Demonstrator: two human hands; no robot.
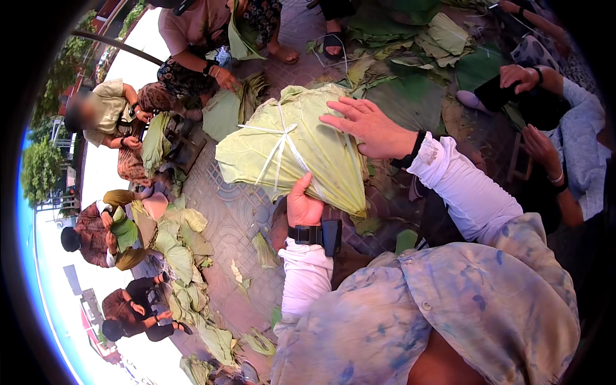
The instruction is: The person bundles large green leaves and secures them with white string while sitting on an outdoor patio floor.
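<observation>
A bundle of large pale-green leaves [256,163], folded into a wide wedge, is bound by a white tie [280,138] knotted near its upper middle. From below, my left hand [304,206] grips the bundle's lower edge, its thumb on the front and its other fingers hidden. My right hand [372,128] lies at the upper right of the bundle with fingers stretched and apart, over the leaf surface. Whether all its fingertips touch the leaves I cannot tell.
Heaps of leaves [183,247] lie on the patterned paving [240,221] to the left. Darker large leaves [410,102] spread beyond my right hand. Several people sit around working with leaves; at the right, a person's hand [520,78] holds a dark flat object.
</observation>
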